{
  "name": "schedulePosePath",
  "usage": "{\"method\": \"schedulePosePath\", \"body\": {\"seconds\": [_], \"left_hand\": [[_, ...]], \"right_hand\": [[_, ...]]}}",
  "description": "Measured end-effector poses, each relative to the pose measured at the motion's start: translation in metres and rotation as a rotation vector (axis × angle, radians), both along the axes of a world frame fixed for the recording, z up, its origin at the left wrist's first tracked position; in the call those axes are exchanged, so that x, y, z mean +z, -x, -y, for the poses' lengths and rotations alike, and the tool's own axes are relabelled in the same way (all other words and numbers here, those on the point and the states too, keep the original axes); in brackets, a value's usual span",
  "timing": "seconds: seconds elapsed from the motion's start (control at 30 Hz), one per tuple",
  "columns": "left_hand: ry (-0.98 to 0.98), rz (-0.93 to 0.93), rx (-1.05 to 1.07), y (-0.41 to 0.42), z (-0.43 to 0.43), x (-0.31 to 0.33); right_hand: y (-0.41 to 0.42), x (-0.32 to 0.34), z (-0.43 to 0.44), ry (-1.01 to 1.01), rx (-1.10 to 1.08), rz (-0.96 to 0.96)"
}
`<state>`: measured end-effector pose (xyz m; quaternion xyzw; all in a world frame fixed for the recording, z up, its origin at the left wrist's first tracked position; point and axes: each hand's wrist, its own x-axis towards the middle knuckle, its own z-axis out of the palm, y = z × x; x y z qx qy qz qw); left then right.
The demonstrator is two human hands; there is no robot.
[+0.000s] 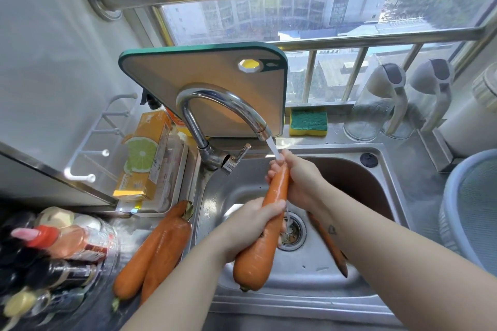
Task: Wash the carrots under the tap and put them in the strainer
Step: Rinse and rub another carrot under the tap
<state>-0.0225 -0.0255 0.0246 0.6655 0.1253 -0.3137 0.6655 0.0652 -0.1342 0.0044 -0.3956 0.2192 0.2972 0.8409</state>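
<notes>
I hold a big orange carrot [262, 239] over the steel sink [304, 271], its thin end under the running tap [215, 115]. My left hand [250, 225] grips its thick middle. My right hand [298, 180] wraps the thin upper end, where the water stream lands. Two more carrots [156, 252] lie side by side on the counter left of the sink. Another carrot [329, 244] lies inside the sink, partly hidden under my right forearm. The pale blue strainer [457, 209] stands at the right edge, right of the sink.
A teal-edged cutting board [209, 83] leans behind the tap. A green and yellow sponge [308, 123] lies on the sill beside two glass jugs [382, 104]. A yellow box [145, 156] and several bottles [53, 252] crowd the left counter.
</notes>
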Motion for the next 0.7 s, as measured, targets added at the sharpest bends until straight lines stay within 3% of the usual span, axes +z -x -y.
{"method": "schedulePosePath", "body": {"seconds": [0.1,0.17,0.23,0.3,0.43,0.5,0.6,0.63,0.7], "left_hand": [[0.433,-0.213,0.114,0.003,-0.001,0.002],[0.563,-0.265,0.116,0.004,-0.004,0.000],[0.597,-0.268,0.123,0.005,-0.008,-0.001],[0.569,-0.250,0.137,0.008,-0.012,-0.002],[0.496,-0.218,0.177,0.007,-0.017,-0.005],[0.461,-0.221,0.178,0.005,-0.018,-0.004],[0.383,-0.222,0.184,0.002,-0.017,-0.004],[0.359,-0.217,0.190,0.002,-0.016,-0.006],[0.322,-0.208,0.201,0.002,-0.014,-0.009]], "right_hand": [[-0.001,0.000,0.001,-0.169,-0.084,-0.042],[-0.004,-0.005,0.002,-0.217,-0.117,-0.032],[-0.006,-0.012,0.007,-0.105,-0.057,0.009],[-0.005,-0.020,0.014,0.279,0.164,0.152],[0.001,-0.027,0.024,1.212,0.830,0.609],[0.002,-0.027,0.025,1.399,0.928,0.761],[-0.001,-0.022,0.027,1.228,0.729,0.756],[-0.001,-0.018,0.029,1.056,0.617,0.680],[0.001,-0.007,0.029,0.510,0.435,0.394]]}}
